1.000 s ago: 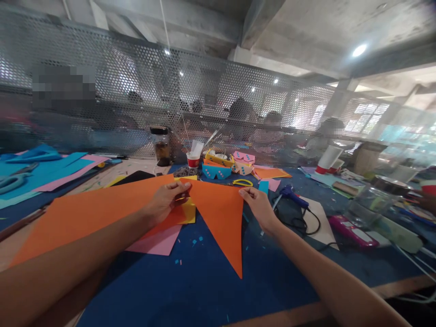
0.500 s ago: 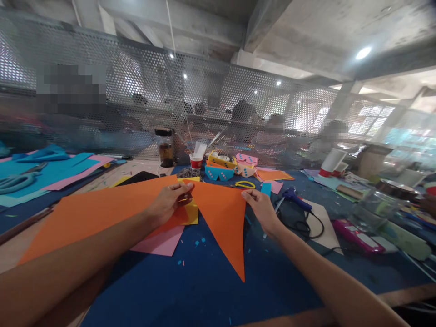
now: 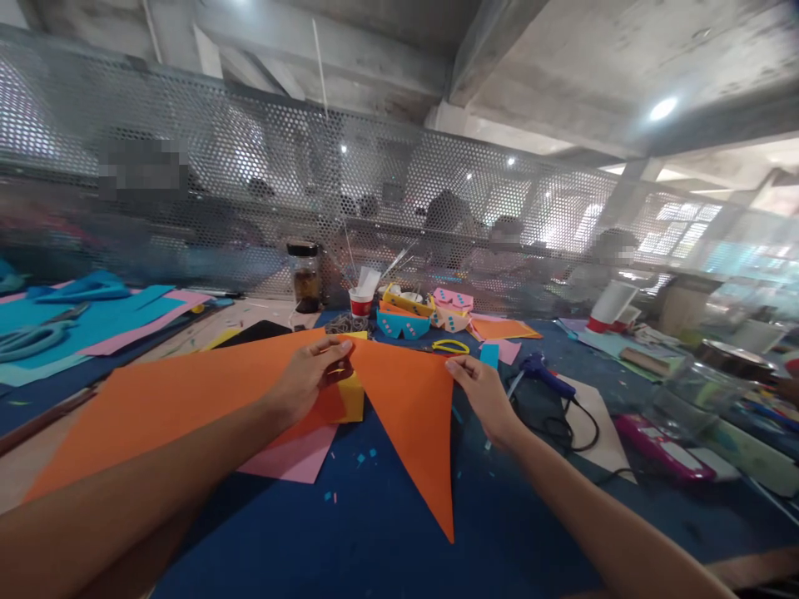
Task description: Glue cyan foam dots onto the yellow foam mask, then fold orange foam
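An orange paper triangle point(image 3: 412, 416) hangs over the blue table, its point down toward me. My left hand point(image 3: 303, 378) pinches its upper left corner between thumb and fingers. At the upper right corner, my right hand point(image 3: 483, 391) pinches the edge the same way. A larger orange sheet point(image 3: 187, 383) spreads behind my left forearm; whether it joins the triangle I cannot tell, since my left hand covers that spot. Yellow paper point(image 3: 354, 399) and pink paper point(image 3: 300, 462) show from under the orange sheet.
Blue-handled scissors point(image 3: 37, 337) lie on blue sheets at left. Behind are a lidded jar point(image 3: 305, 279), a red-and-white cup point(image 3: 360, 301), paper masks point(image 3: 403, 323) and yellow-handled scissors point(image 3: 450, 346). A corded blue glue gun point(image 3: 546, 374) and magenta device point(image 3: 665, 449) sit right. A perforated metal screen point(image 3: 387, 183) stands beyond.
The whole view has shifted slightly, so things sit a little lower. Both hands keep their pinch on the orange paper, with hardly any movement.
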The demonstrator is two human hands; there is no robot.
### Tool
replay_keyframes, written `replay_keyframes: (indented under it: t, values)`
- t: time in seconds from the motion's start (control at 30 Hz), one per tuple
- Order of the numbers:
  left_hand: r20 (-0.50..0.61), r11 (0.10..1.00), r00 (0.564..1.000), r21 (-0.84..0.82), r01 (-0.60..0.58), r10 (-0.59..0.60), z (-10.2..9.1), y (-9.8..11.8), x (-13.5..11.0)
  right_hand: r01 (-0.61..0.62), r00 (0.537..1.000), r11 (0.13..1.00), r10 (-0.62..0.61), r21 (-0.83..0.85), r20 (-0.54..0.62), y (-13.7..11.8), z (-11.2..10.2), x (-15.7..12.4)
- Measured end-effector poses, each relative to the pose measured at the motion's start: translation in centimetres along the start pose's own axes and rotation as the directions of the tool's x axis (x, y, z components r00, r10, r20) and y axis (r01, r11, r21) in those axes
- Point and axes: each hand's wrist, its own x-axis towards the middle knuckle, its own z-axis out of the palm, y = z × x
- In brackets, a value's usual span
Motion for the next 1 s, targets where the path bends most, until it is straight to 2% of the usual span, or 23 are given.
replay_keyframes:
  t: [0.53, 0.77, 1.0]
  values:
    - [-0.010, 0.999, 1.000, 0.043, -0.029, 0.030, -0.34, 0.40, -0.09, 0.006, 1.000, 0.994, -0.005, -0.111, 0.009, -0.43, -0.51, -0.17]
    - [-0.056, 0.997, 0.996, -0.004, 0.073, -0.073, -0.10, 0.92, -0.19, 0.033, 0.999, 0.979, -0.037, -0.201, -0.015, -0.37, -0.65, -0.37]
    - [0.001, 0.995, 0.997, -0.049, 0.083, -0.083, 0.11, 0.92, -0.32, 0.063, 0.997, 0.969, -0.074, -0.240, -0.036, -0.65, -0.52, -0.57]
